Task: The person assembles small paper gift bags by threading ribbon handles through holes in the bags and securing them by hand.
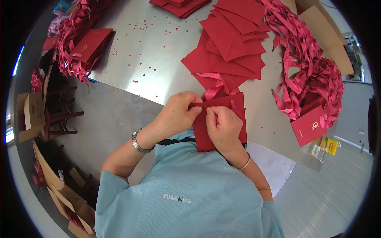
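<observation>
Close to my body, at the table's edge, is a red paper bag (201,133) with a pink ribbon (214,89) at its top. My left hand (178,113) pinches the bag's upper left edge between thumb and fingers. My right hand (224,127) lies over the bag's front, thumb and forefinger pinched together near the top edge on something thin, perhaps a ribbon end. Just beyond the hands, flat red bags (234,43) lie in an overlapping, fanned pile.
Pink-ribboned bags are heaped at right (313,79) and at upper left (71,47). Small red paper dots (150,68) are scattered on the metal table (119,75). A yellow packet (330,146) lies at right. Cardboard boxes (33,115) stand at left.
</observation>
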{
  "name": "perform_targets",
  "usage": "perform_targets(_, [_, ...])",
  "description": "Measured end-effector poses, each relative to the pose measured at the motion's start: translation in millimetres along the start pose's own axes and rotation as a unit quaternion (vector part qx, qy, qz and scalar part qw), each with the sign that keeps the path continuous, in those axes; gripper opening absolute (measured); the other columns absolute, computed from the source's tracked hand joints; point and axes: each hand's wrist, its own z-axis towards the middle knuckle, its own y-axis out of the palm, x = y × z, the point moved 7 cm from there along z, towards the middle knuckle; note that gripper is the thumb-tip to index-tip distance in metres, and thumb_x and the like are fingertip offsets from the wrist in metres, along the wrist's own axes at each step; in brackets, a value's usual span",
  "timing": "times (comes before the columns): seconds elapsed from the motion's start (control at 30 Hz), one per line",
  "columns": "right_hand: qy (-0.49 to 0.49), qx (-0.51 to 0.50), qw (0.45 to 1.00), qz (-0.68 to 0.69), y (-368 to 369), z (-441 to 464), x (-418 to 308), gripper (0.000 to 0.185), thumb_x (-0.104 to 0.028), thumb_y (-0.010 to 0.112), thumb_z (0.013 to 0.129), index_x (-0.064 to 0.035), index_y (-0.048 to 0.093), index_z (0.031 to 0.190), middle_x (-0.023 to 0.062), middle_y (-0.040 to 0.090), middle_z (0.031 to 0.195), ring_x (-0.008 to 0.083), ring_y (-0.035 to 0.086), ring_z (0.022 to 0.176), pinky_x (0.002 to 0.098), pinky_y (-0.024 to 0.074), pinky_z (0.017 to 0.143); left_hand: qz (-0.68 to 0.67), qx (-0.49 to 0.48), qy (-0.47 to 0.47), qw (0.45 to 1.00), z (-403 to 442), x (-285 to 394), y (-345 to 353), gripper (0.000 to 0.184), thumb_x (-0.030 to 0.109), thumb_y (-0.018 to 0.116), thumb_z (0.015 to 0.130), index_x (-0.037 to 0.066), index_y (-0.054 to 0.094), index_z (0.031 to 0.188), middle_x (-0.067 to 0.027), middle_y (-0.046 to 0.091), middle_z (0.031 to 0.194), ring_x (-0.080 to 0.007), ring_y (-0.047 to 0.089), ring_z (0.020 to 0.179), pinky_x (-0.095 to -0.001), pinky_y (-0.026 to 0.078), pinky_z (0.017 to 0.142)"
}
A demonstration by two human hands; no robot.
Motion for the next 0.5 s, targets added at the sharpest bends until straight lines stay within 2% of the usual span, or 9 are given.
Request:
perform_targets(0.1, [0.009, -0.004, 1.0, 0.012, -0.2, -0.3, 1.2, 0.012, -0.006, 0.072, 0.078, -0.006, 0.06, 0.079, 0.0082, 0.063, 0.07, 0.0255, 0.062, 0.059, 0.0345, 0.0496, 0.053, -0.008, -0.006, -0.039, 0.999, 0.3, -0.8, -0.7, 0.011, 0.004, 0.063, 0.082, -0.004, 0.064, 0.09, -0.0191, 0.065, 0.086, -0.0312, 0.064, 0.079, -0.0375, 0.051, 0.071])
perform_targets(0.17, [0.067, 0.009, 0.996, 0.057, -3.6, 0.6, 6.6, 0.011, -0.005, 0.072, 0.078, -0.0057, 0.061, 0.078, 0.0082, 0.063, 0.07, 0.0257, 0.062, 0.059, 0.034, 0.0493, 0.052, -0.015, -0.001, -0.041, 0.999, -0.6, -1.8, -0.4, 0.011, 0.004, 0.064, 0.082, -0.004, 0.064, 0.09, -0.0189, 0.065, 0.086, -0.0309, 0.064, 0.079, -0.0374, 0.051, 0.071])
perform_targets(0.3, [0.052, -0.025, 0.996, 0.07, -4.3, 0.2, 3.8, 0.01, -0.005, 0.071, 0.078, -0.0058, 0.061, 0.077, 0.0083, 0.063, 0.07, 0.0259, 0.062, 0.059, 0.034, 0.0491, 0.052, -0.031, 0.009, -0.031, 0.999, 0.5, -5.8, 0.1, 0.011, 0.004, 0.065, 0.082, -0.004, 0.064, 0.089, -0.0184, 0.065, 0.086, -0.0304, 0.064, 0.078, -0.0373, 0.051, 0.07])
perform_targets(0.4, [0.02, -0.007, 0.998, 0.057, -2.0, 1.4, 1.8, 0.011, -0.005, 0.071, 0.078, -0.0062, 0.061, 0.077, 0.0082, 0.063, 0.069, 0.026, 0.062, 0.058, 0.0344, 0.049, 0.052, -0.027, 0.003, -0.029, 0.999, 1.3, -6.3, 0.4, 0.012, 0.004, 0.065, 0.082, -0.004, 0.064, 0.09, -0.0184, 0.065, 0.085, -0.0303, 0.064, 0.078, -0.0372, 0.051, 0.07])
perform_targets(0.5, [0.038, -0.016, 0.998, 0.038, 1.0, 1.8, 3.9, 0.012, -0.006, 0.071, 0.078, -0.0067, 0.06, 0.077, 0.0083, 0.062, 0.068, 0.0261, 0.061, 0.058, 0.0352, 0.0488, 0.052, -0.026, 0.011, -0.013, 1.0, 1.8, -5.8, 0.4, 0.011, 0.004, 0.064, 0.082, -0.004, 0.064, 0.09, -0.0185, 0.064, 0.086, -0.0306, 0.064, 0.078, -0.0375, 0.051, 0.071])
